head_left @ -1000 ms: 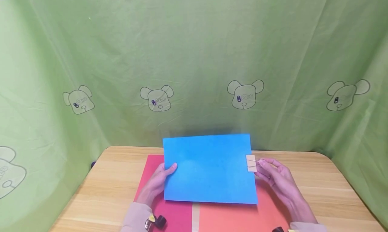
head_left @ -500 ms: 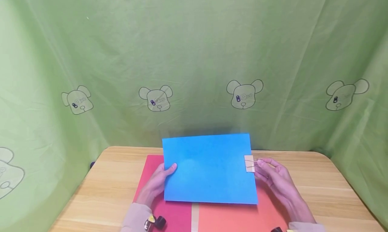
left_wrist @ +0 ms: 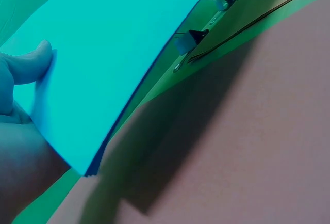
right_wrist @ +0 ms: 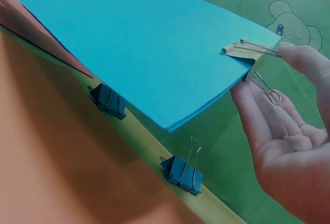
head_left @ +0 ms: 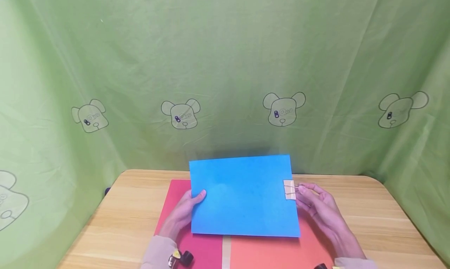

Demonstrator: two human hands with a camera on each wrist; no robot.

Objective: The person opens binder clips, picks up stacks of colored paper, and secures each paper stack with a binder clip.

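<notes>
A stack of blue paper point(head_left: 242, 198) is held up, tilted, above the table. My left hand point(head_left: 181, 210) grips its left edge, thumb on the front face; the other fingers are hidden behind it. On the right edge sits a light-coloured binder clip point(head_left: 290, 189) with wire handles. My right hand point(head_left: 323, 210) holds this clip, the thumb at the upper handle and fingers below. In the right wrist view the clip's mouth point(right_wrist: 242, 53) straddles the sheets near a corner, and the lower handle point(right_wrist: 268, 90) lies by the fingers.
Beneath are crimson paper point(head_left: 207, 253) and orange paper point(head_left: 274, 253), a strip of wooden table point(head_left: 369, 210) between them. Two dark binder clips, one nearer point(right_wrist: 183, 175) and one farther point(right_wrist: 108, 101), stand behind the paper. A green curtain point(head_left: 225, 65) encloses the table.
The binder clip has shifted slightly left, farther onto the blue paper's edge, with my right fingers following. The left hand and paper have barely moved.
</notes>
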